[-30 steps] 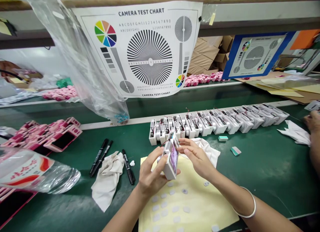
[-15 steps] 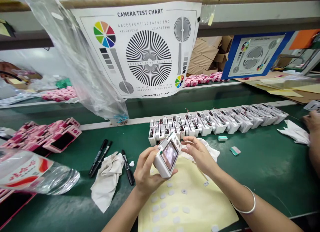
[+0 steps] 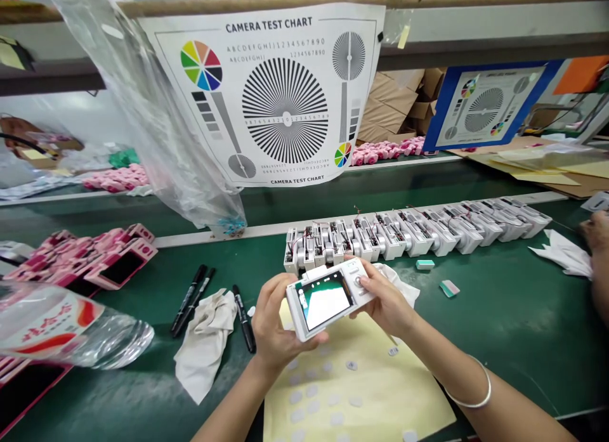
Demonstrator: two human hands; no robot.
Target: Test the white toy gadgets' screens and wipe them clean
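A white digital camera (image 3: 328, 297) is held between my two hands, its back screen lit and facing me. My left hand (image 3: 275, 318) grips its left end, fingers at the top edge and thumb below. At the other end, my right hand (image 3: 386, 296) holds the camera with the thumb on its back buttons. Beneath lies a yellow sheet (image 3: 380, 391) bearing several small pale stickers. A white cloth (image 3: 402, 283) lies behind my right hand. Beyond it stands a row of opened white camera bodies (image 3: 390, 236) with wires showing.
Left are black markers (image 3: 243, 318), a crumpled cloth (image 3: 207, 340), a plastic bottle (image 3: 71, 321) and a pile of pink cameras (image 3: 114, 258). A camera test chart (image 3: 285, 106) hangs ahead. Small erasers (image 3: 448, 288) lie right. Another person's hand (image 3: 597, 229) is at the right edge.
The camera has turned so its screen faces me more squarely, and the screen picture has changed. My right hand has closed onto its right end, thumb on the buttons.
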